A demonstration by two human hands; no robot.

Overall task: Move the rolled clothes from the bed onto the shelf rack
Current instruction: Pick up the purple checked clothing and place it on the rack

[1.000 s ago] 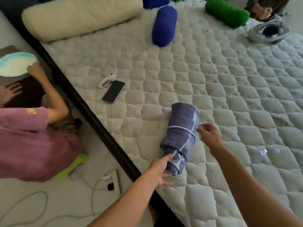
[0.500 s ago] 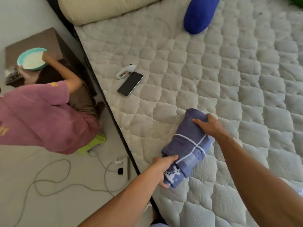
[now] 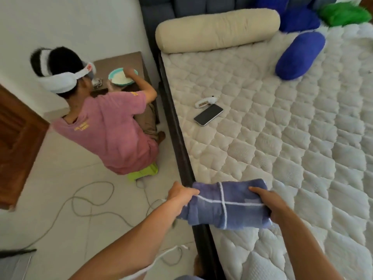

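Observation:
A rolled purple-blue towel with white stripes (image 3: 224, 203) is lifted off the quilted white mattress (image 3: 292, 150) and hangs over the bed's dark left edge. My left hand (image 3: 180, 194) grips its left end. My right hand (image 3: 268, 203) grips its right end, fingers curled over the top. More rolled clothes lie at the head of the bed: a blue roll (image 3: 298, 55), another blue one (image 3: 298, 19) and a green one (image 3: 343, 14). No shelf rack is in view.
A cream bolster (image 3: 218, 29), a black phone (image 3: 209, 114) and a small white device (image 3: 204, 102) lie on the bed. A person in a pink shirt (image 3: 109, 128) squats on the floor left of the bed beside a low table. Cables (image 3: 90, 201) trail across the tiles.
Both hands closed on the towel roll, raised it from the mattress and carried it leftward to the bed's edge. The roll turned from lengthwise to crosswise, and the view swung left and up.

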